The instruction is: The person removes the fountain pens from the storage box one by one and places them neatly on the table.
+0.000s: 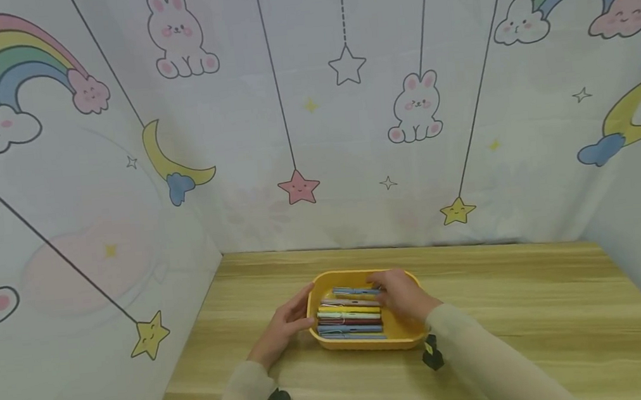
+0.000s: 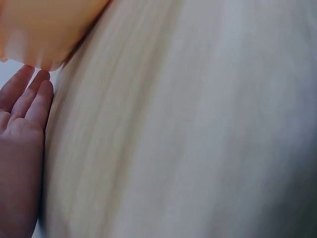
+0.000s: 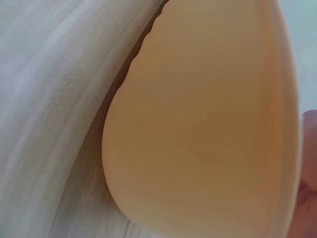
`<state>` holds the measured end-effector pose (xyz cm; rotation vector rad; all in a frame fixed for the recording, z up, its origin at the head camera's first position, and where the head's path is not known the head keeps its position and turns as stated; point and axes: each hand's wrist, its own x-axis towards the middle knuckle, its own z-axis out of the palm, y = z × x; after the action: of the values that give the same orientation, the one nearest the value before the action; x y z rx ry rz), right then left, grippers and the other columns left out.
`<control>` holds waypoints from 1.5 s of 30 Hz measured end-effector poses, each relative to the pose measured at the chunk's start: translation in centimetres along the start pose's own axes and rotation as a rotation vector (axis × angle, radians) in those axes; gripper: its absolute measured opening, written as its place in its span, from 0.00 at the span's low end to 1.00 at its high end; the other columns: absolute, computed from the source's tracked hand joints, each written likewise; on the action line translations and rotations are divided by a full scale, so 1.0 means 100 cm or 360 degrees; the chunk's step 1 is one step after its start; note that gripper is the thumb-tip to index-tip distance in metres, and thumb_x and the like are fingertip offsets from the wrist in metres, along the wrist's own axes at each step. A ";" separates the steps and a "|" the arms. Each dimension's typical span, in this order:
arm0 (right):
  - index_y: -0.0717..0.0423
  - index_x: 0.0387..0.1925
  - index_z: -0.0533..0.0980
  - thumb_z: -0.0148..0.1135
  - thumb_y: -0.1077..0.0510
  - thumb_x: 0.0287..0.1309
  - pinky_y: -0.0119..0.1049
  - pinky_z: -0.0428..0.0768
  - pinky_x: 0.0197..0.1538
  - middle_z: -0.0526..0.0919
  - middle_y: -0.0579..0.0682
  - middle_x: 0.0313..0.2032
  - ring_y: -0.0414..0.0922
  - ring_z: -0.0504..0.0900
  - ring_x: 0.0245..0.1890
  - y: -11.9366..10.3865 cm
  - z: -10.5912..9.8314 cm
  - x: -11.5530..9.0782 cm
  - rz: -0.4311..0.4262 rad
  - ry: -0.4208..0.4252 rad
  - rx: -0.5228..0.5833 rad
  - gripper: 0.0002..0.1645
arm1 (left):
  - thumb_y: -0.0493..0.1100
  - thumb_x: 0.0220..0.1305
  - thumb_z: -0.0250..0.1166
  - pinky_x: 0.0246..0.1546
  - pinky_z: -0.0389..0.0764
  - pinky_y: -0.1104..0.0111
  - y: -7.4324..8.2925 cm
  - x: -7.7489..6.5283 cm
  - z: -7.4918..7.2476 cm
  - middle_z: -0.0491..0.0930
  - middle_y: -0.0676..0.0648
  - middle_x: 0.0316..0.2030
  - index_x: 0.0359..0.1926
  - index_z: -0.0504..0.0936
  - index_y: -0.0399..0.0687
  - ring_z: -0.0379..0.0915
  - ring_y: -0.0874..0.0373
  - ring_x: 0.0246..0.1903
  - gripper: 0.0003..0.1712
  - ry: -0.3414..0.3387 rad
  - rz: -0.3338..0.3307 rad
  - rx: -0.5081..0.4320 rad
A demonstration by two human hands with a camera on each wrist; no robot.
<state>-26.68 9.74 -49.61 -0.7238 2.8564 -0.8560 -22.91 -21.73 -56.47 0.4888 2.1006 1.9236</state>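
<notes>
A yellow plastic basket (image 1: 362, 347) stands on the wooden table, with several pens lying side by side in its left part. My left hand (image 1: 284, 326) touches the basket's left side; in the left wrist view its fingers (image 2: 38, 99) are fairly straight against the orange-looking wall. Inside the basket, my right hand (image 1: 403, 294) reaches over the right rim and pinches the right end of a blue pen (image 1: 347, 291) at the far side. Below that pen lie yellow, pale green, dark red and blue pens (image 1: 349, 318). The basket wall (image 3: 198, 119) hides most of the right hand in the right wrist view.
The wooden table (image 1: 536, 308) extends to both sides of the basket. White cloth walls (image 1: 326, 129) with printed rainbows, rabbits and stars stand behind it and at the left and right. A dark wrist device (image 1: 432, 352) hangs below the right sleeve.
</notes>
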 end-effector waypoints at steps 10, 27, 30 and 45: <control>0.60 0.57 0.84 0.69 0.73 0.62 0.50 0.86 0.57 0.90 0.53 0.51 0.52 0.88 0.53 0.012 -0.006 -0.007 -0.0022 0.0114 0.0232 0.22 | 0.37 0.74 0.66 0.73 0.64 0.71 0.001 0.000 -0.001 0.56 0.47 0.82 0.83 0.58 0.55 0.55 0.47 0.79 0.43 0.0005 -0.0009 0.0009; 0.53 0.49 0.90 0.74 0.63 0.62 0.47 0.88 0.51 0.90 0.53 0.51 0.53 0.88 0.52 0.034 -0.034 -0.026 0.0081 0.0335 0.0352 0.14 | 0.38 0.74 0.66 0.78 0.57 0.54 0.000 -0.002 -0.003 0.56 0.48 0.82 0.83 0.58 0.56 0.55 0.47 0.79 0.43 0.0017 -0.0031 0.0030; 0.53 0.51 0.89 0.73 0.62 0.63 0.48 0.87 0.53 0.90 0.53 0.52 0.53 0.87 0.53 0.039 -0.039 -0.031 0.0122 0.0343 0.0386 0.14 | 0.38 0.74 0.66 0.78 0.56 0.53 0.000 -0.002 -0.003 0.56 0.48 0.82 0.83 0.58 0.56 0.55 0.47 0.79 0.43 0.0019 -0.0029 0.0023; 0.57 0.53 0.88 0.72 0.62 0.66 0.33 0.88 0.44 0.91 0.56 0.49 0.52 0.90 0.47 0.089 -0.066 -0.067 0.0182 0.0629 0.0449 0.15 | 0.37 0.74 0.65 0.73 0.62 0.72 -0.001 0.001 0.000 0.55 0.46 0.82 0.83 0.57 0.54 0.53 0.46 0.80 0.43 0.0004 0.0010 0.0022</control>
<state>-25.74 22.66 -49.30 -0.3896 2.9616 -1.4894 -23.00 -21.71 -56.58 0.4962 2.1175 1.9156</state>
